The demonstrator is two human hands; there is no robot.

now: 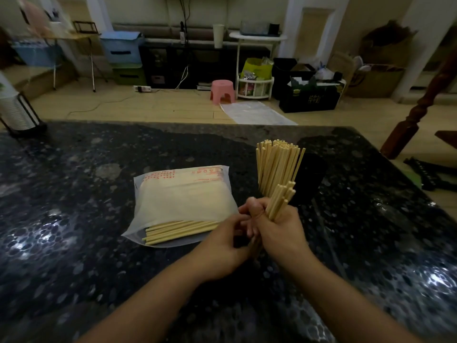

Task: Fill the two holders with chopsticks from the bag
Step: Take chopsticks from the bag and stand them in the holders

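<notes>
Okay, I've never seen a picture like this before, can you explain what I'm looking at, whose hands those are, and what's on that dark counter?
There is no machine here. A person wears a camera on the head, so this one wide picture looks forward and down at their own two hands.

The right hand grips a small bundle of chopsticks, tips pointing up and away. The left hand meets it at the lower end of the bundle, fingers curled; what exactly it grips is hidden.

On the dark speckled counter lies a cloudy plastic bag with more chopsticks sticking out of its open near end. Behind the hands stands a tall bunch of chopsticks, upright, apparently in a holder I cannot see. Beside it is a dark holder, hard to make out.
</notes>
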